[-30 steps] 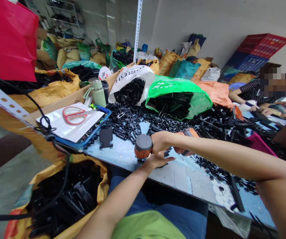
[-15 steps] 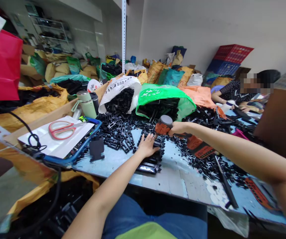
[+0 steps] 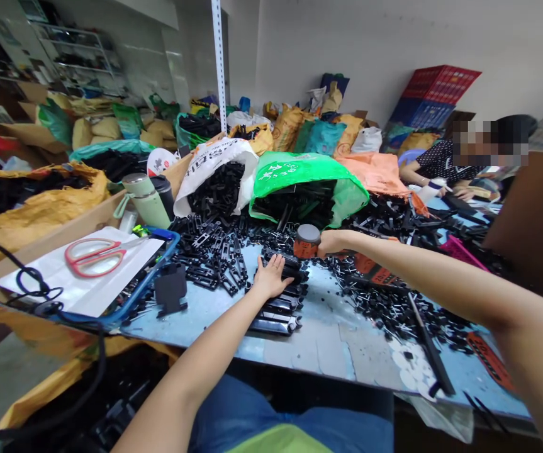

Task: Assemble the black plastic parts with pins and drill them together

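My left hand (image 3: 271, 278) lies with fingers spread on a row of black plastic parts (image 3: 278, 322) lined up near the table's front edge. A red-and-black cordless drill (image 3: 307, 243) is gripped in my right hand (image 3: 335, 243), held at the row's far right end. Its battery end shows under my forearm; where its tip meets the parts cannot be made out. Many loose screws (image 3: 384, 311) are strewn to the right of the row. More black plastic pieces (image 3: 224, 255) are heaped just beyond my left hand.
A green bag (image 3: 306, 170) and a white bag (image 3: 221, 154) spill black parts at the back. Scissors (image 3: 95, 258) lie on white paper over a blue tray (image 3: 134, 308). A spare battery (image 3: 491, 362) rests at right. Another person (image 3: 445, 160) sits beyond a cardboard box (image 3: 533, 233).
My view has shifted slightly, so the table items at left sit further left. Both hands stay about the same place over the row, the drill held at its far end.
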Demonstrator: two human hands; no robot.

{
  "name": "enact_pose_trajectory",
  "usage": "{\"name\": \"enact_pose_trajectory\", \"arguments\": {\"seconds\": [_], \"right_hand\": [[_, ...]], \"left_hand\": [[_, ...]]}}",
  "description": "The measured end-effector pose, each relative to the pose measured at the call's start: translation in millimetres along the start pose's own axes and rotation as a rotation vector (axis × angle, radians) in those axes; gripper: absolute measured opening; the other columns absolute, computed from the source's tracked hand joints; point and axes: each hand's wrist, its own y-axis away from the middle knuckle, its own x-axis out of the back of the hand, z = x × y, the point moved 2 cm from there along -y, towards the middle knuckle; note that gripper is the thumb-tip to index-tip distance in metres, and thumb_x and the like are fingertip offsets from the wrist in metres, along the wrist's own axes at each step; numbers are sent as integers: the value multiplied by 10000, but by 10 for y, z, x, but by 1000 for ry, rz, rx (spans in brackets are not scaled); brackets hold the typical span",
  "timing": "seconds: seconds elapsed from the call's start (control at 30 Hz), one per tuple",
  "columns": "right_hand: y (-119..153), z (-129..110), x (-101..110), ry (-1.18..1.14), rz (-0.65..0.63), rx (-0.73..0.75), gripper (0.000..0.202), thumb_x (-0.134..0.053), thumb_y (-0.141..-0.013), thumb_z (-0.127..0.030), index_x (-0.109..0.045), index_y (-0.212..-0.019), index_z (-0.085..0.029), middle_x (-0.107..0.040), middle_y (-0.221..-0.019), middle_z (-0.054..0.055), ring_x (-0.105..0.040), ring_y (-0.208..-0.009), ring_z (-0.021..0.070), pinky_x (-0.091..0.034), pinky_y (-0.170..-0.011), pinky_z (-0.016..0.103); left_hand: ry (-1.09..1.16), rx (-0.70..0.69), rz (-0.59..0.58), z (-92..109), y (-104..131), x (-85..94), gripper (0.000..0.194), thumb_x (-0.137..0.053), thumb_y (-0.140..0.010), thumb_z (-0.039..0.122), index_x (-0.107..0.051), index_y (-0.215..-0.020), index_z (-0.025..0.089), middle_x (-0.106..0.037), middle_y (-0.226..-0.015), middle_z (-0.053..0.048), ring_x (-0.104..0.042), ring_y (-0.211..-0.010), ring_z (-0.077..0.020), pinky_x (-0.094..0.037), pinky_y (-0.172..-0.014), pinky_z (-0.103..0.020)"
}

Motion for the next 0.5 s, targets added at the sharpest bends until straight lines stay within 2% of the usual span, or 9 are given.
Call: {"name": "enact_pose_trajectory", "arguments": {"seconds": [0.2, 0.37, 0.5], "right_hand": [[216, -11, -124, 61, -33, 50, 289, -570, -566, -277, -656, -788, -114, -576, -587, 20, -542, -492, 158, -432, -450, 250], [267, -109, -190, 115, -27, 67, 300, -556, -548, -227, -660, -801, -104, -586, -599, 22, -547, -508, 159, -426, -460, 244], [426, -170, -229, 155, 18, 70, 307, -558, -560, -275, -664, -788, -98, -608, -641, 53, -571, -531, 180, -428, -462, 252]], "left_hand": [[-2, 4, -2, 9, -3, 1, 675, -237, -859, 565, -205, -1405, 171, -171, -1481, -99, -84, -1366, -255, 62, -1048, -578], [9, 16, -11, 37, -15, 54, 669, -253, -855, 562, -216, -1401, 178, -180, -1479, -97, -86, -1365, -270, 83, -1037, -592], [28, -8, -23, 195, 170, 139, 673, -240, -856, 580, -257, -1387, 168, -231, -1463, -107, -118, -1361, -267, 50, -1054, -575]]}}
